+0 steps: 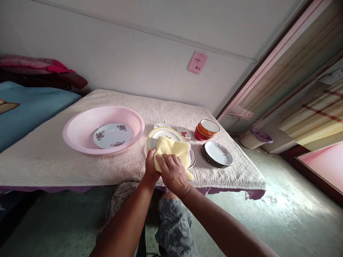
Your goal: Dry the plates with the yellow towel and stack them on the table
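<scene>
A white plate with a yellow rim (151, 136) is tilted up in front of me. My left hand (152, 165) grips its near left edge, the thumb on top and the other fingers hidden beneath. Across the plate lies a pale yellow cloth (171, 147), which my right hand (173, 171) holds pressed against the face with bent fingers. Under and right of it, another plate with a dark red rim (192, 157) shows in part. Just behind are a small white dish (162, 125) and a pale coaster-like piece with a red figure (184, 132).
To the left, a pink basin (70, 137) holds a floral plate (112, 136). Stacked orange and red bowls (205, 132) stand behind a pile of flowered plates (217, 153) at right. A quilted cover (128, 169) drapes the table, its near edge close to my knees.
</scene>
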The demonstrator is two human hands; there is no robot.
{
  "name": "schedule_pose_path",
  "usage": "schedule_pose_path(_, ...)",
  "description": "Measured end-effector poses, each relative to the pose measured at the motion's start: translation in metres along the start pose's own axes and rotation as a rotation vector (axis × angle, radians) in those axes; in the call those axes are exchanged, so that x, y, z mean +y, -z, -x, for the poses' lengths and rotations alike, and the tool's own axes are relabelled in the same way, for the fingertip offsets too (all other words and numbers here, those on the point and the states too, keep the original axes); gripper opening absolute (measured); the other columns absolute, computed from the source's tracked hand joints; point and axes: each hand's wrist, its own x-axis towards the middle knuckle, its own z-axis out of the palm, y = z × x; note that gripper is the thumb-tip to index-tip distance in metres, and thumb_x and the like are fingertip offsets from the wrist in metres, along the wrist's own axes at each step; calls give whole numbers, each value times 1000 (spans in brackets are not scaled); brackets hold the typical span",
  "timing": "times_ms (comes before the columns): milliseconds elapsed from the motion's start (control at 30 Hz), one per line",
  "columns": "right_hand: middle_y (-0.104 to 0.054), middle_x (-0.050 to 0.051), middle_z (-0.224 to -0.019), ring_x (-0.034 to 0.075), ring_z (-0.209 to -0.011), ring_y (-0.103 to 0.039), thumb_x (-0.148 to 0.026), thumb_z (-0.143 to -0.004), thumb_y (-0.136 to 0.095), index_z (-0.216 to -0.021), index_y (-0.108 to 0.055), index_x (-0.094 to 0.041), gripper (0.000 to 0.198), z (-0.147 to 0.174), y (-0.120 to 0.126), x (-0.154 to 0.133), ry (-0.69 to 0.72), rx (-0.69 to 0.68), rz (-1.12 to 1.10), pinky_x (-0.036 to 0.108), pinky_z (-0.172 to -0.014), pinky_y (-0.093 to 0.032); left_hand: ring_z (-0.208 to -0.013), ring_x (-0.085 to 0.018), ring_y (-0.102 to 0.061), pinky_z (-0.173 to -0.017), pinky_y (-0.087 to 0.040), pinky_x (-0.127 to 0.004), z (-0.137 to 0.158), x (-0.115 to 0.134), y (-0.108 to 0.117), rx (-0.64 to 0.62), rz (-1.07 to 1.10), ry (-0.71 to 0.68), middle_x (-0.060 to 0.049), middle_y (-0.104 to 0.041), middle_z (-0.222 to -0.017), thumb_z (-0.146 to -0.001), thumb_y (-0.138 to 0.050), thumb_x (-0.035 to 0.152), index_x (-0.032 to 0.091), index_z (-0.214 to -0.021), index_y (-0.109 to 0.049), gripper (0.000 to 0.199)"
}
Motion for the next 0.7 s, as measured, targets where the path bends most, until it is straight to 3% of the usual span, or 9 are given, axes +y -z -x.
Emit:
schedule_pose_path(100,-62,14,-111,26,-99,-54,-16,-91,-44,-126,-57,-15,37,-4,17,12,185,47,-34,41,-82,-47,-89,-25,-69,-90,-50,-36,-2,4,3,5,19,-27,-5,-70,-72,-73,-57,32,14,-83,-66,23)
schedule_pose_path(167,-61,13,-113,26,-105,-53,-11,-87,-44,-127,-57,-19,42,5,25,34,197,62,-37,41,-85,-46,-95,-27,-68,-88,-51,-37,-2,8,6,-16,-8,-38,-8,-73,-82,-70,-61,33,13,-94,-68,32)
schedule_pose_path(333,-59,13,-119,29,-105,-52,-7,-70,-51,-124,-59,-18,56,25,19,86,-13,-66,-146,46,-89,-46,-91,-31,-69,-80,-53,-39,3,12,10,-5,-157,28,-10,-74,-82,-63,-67,35,12,-99,-69,43)
schedule_pose_path(433,-61,8,-114,26,-101,-56,-9,-67,-52,-121,-61,-22,56,13,4,98,-260,-41,-266,42,-88,-48,-88,-31,-69,-77,-53,-38,6,6,10,-10,-211,43,-9,-73,-77,-58,-68,34,12,-94,-68,42)
schedule_pose_path(567,-62,7,-109,25,-96,-59,-14,-70,-53,-120,-61,-24,52,-23,-12,94,-590,46,-334,40,-85,-50,-89,-32,-69,-76,-53,-37,5,-3,7,4,-235,74,-8,-71,-72,-55,-68,31,12,-84,-66,35)
schedule_pose_path(633,-61,8,-110,25,-95,-59,-14,-70,-53,-123,-59,-22,54,-41,-14,78,-564,53,-378,40,-86,-50,-92,-32,-68,-77,-53,-37,5,-4,4,12,-220,84,-8,-71,-70,-56,-66,28,13,-80,-64,28)
schedule_pose_path(700,-60,9,-113,24,-96,-58,-13,-70,-52,-125,-57,-21,56,-56,-9,54,-445,45,-428,40,-87,-50,-96,-31,-68,-80,-53,-36,4,-4,1,14,-183,60,-6,-70,-70,-58,-63,25,15,-78,-63,22)
